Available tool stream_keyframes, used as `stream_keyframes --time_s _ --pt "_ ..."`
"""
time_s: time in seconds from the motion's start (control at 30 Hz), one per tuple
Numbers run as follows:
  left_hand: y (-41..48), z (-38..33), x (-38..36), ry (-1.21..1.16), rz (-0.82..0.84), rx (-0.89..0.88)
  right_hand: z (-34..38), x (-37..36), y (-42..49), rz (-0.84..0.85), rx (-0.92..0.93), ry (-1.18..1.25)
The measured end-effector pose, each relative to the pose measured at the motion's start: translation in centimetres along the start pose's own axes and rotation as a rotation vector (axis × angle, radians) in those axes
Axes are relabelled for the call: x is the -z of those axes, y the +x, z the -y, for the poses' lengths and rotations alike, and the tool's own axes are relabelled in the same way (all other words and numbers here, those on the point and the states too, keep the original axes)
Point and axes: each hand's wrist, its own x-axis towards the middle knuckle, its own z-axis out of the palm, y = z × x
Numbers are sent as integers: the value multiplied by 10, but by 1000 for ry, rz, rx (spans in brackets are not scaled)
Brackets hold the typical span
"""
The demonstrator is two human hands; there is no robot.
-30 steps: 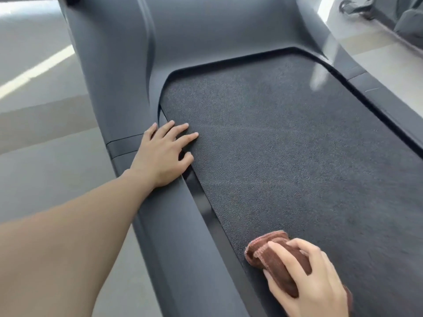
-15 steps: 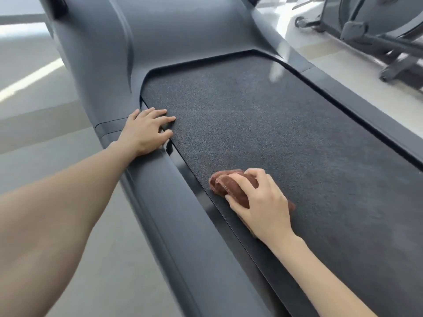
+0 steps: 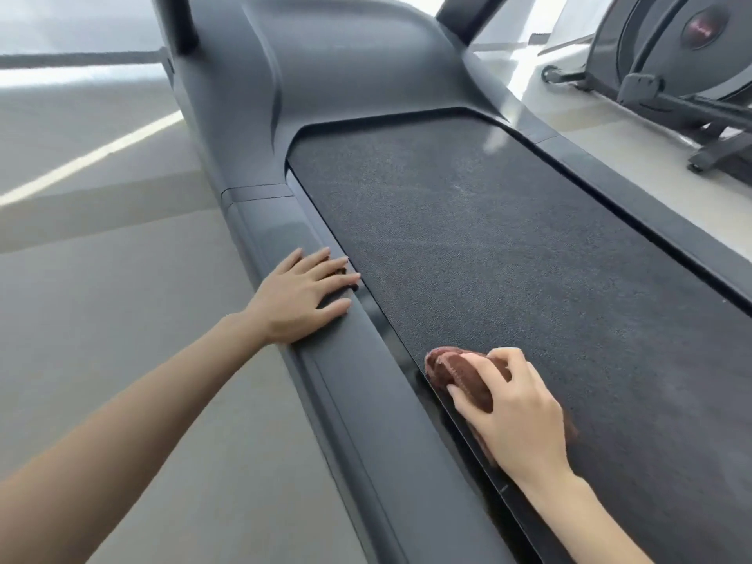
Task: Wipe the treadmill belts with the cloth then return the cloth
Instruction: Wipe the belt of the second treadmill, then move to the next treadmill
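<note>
The wiping step is in hand: the right hand [image 3: 517,413] has its fingers and thumb curled over a bunched brown cloth [image 3: 460,374] and presses it down on the near left edge of the treadmill belt [image 3: 508,246], right where the dark textured belt meets the glossy black strip beside it. The left hand [image 3: 301,297] lies flat with fingers straight and slightly spread on the grey left side rail [image 3: 366,421], holding nothing, apparently bracing the body. Most of the belt stretches away to the far end and to the right of the cloth, with faint pale streaks across its middle, so the job looks only partly done. The next move likely calls for a firm, even stroke across or along the belt with the cloth kept bunched under the palm, without snagging it in the gap at the belt edge; returning the cloth comes later, and where it belongs is not in view. At the far end rises the grey motor cover [image 3: 346,75] with dark uprights on either side. The treadmill stands on a pale grey floor [image 3: 101,299] crossed by bright bands of light, and another exercise machine [image 3: 671,46] stands far right.
</note>
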Motion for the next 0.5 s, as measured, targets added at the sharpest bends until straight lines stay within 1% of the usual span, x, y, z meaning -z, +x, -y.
stream_keyframes --time_s 0.07,0.13,0.23,0.33,0.4,0.5 --pt "-38 -21 -2 2 5 -37 13 4 11 42 14 56" --pt "-76 -30 0 -16 1 -17 34 6 20 96 60 125" --pt "-126 -30 14 -18 -38 84 78 7 24 126 215 195" --pt "-170 -19 28 30 -36 220 124 5 16 140 355 242" --pt "-199 -8 37 69 -35 294 153 -1 10 159 423 245" --pt "-246 10 49 102 -79 388 194 -10 1 202 513 246"
